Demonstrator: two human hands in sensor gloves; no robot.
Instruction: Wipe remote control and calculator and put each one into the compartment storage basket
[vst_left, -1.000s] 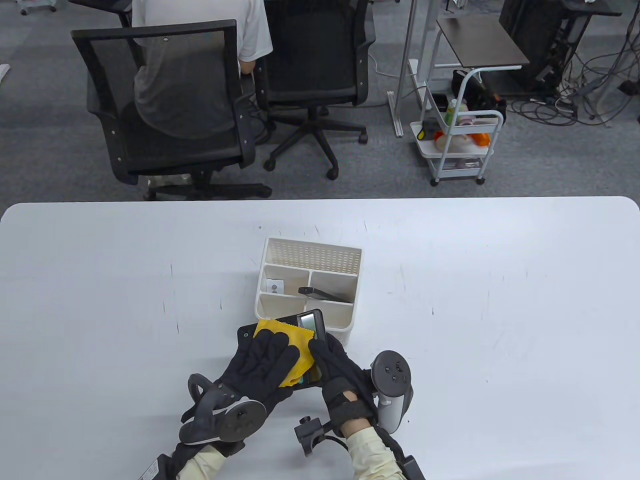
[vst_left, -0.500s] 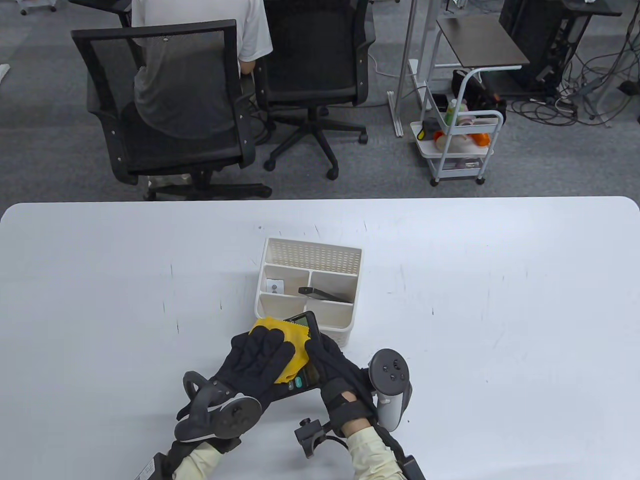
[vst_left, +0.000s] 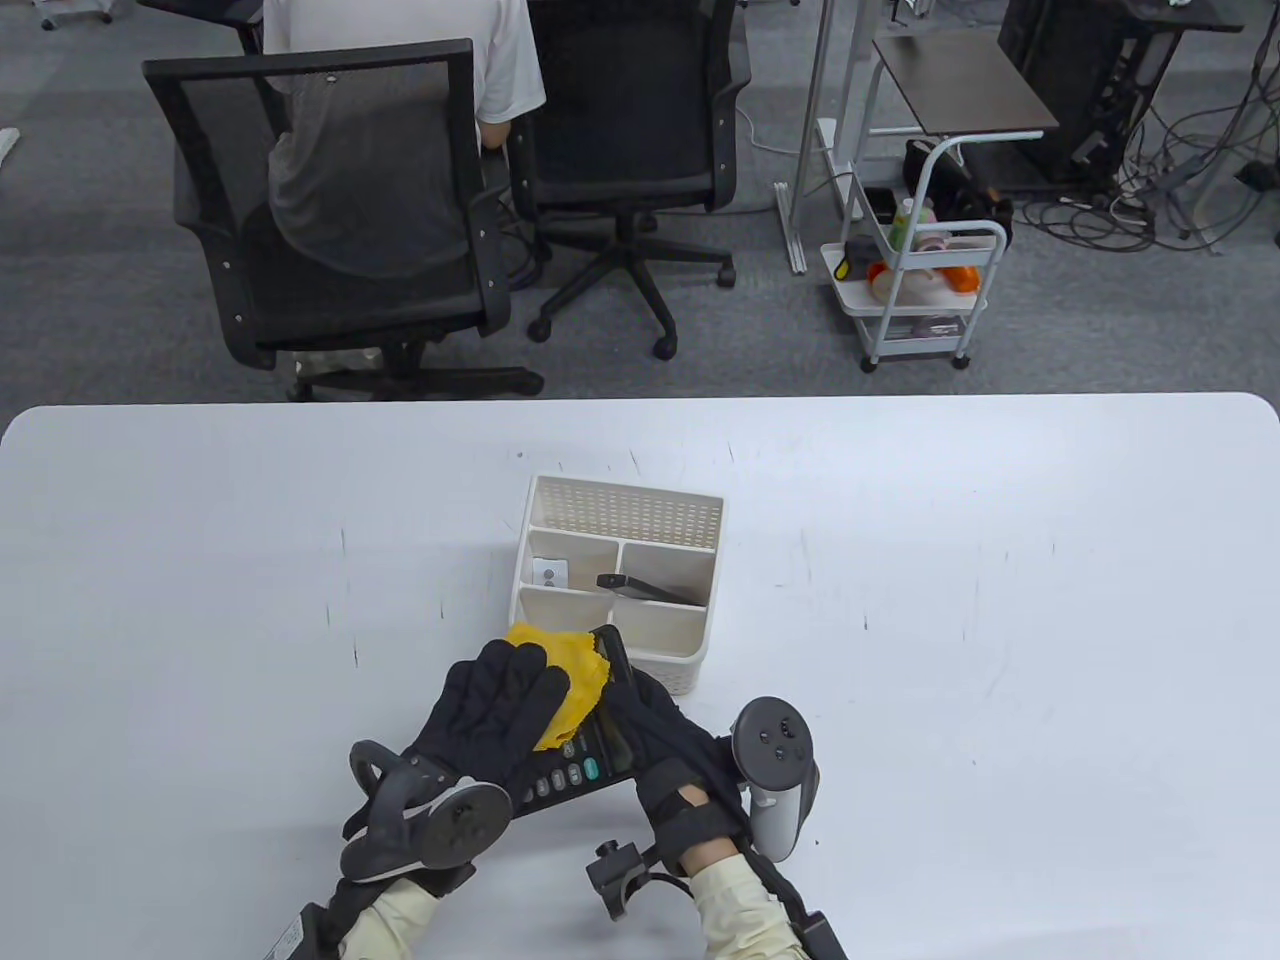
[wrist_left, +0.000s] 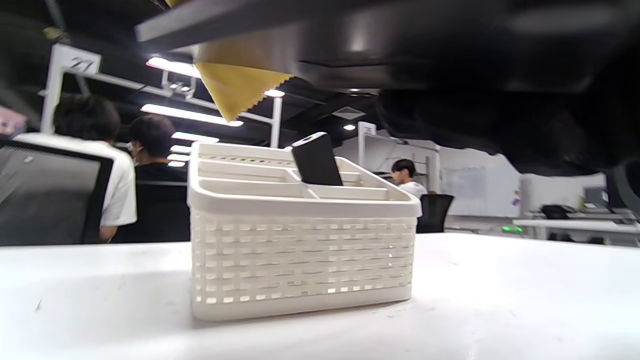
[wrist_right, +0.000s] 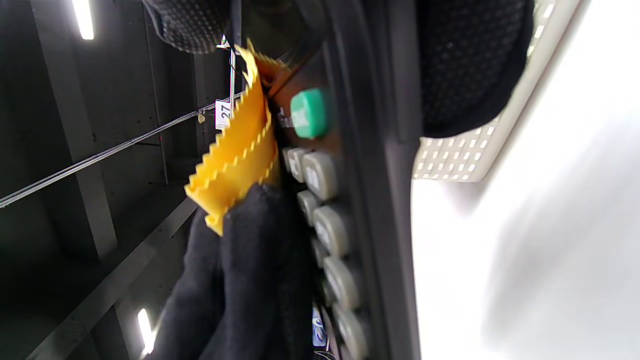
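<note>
In the table view a black calculator (vst_left: 590, 765) is held above the table just in front of the white compartment basket (vst_left: 690, 655). My right hand (vst_left: 650, 722) grips its right edge, fingers curled round it (wrist_right: 470, 65). My left hand (vst_left: 505, 695) lies flat on a yellow cloth (vst_left: 570, 672) and presses it onto the calculator's upper part. Grey keys and a green key (wrist_right: 307, 112) show below the cloth (wrist_right: 240, 150). A black remote control (vst_left: 648, 588) leans in the basket's middle right compartment, its end sticking up (wrist_left: 316, 160).
The basket (wrist_left: 300, 250) stands mid-table, close beyond the hands. Its small left compartment holds a small white item (vst_left: 547, 573). Office chairs, a seated person (vst_left: 400, 100) and a white cart (vst_left: 920, 290) are beyond the table's far edge.
Both hands and the calculator have shifted a little left and toward me. The cloth has slid up over the screen end, so the lower keys now show.
</note>
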